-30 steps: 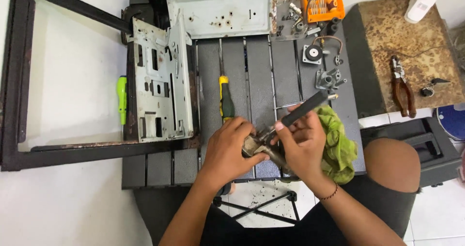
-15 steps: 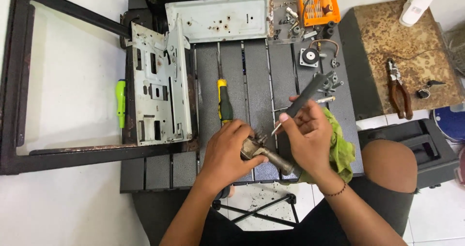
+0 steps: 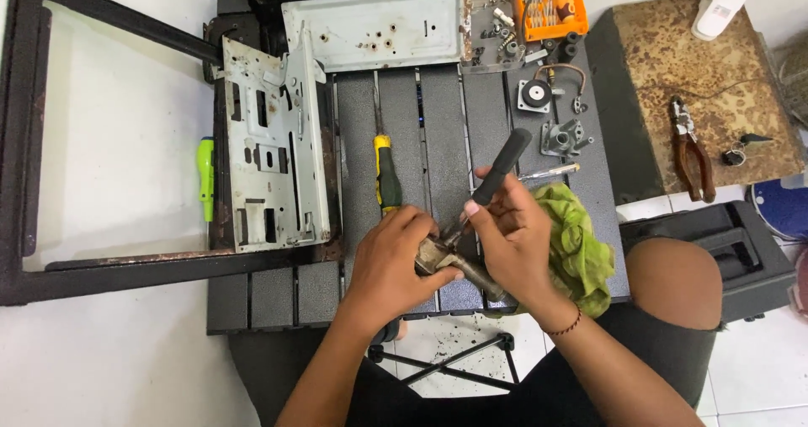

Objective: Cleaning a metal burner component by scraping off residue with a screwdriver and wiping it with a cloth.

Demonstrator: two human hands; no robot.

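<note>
Rusty metal fills our left hand (image 3: 394,259): a small corroded metal part (image 3: 438,257), fingers curled tight around it, held just above the dark slatted bench (image 3: 438,124). Our right hand (image 3: 513,238) pinches a black-handled screwdriver (image 3: 497,179), its tip pressed into the part. Beside the right wrist lies a green rag (image 3: 581,242); a yellow-and-black screwdriver (image 3: 385,175) rests near the left hand.

one head cam – looks straight down, close over slatted table (image 3: 438,124).
</note>
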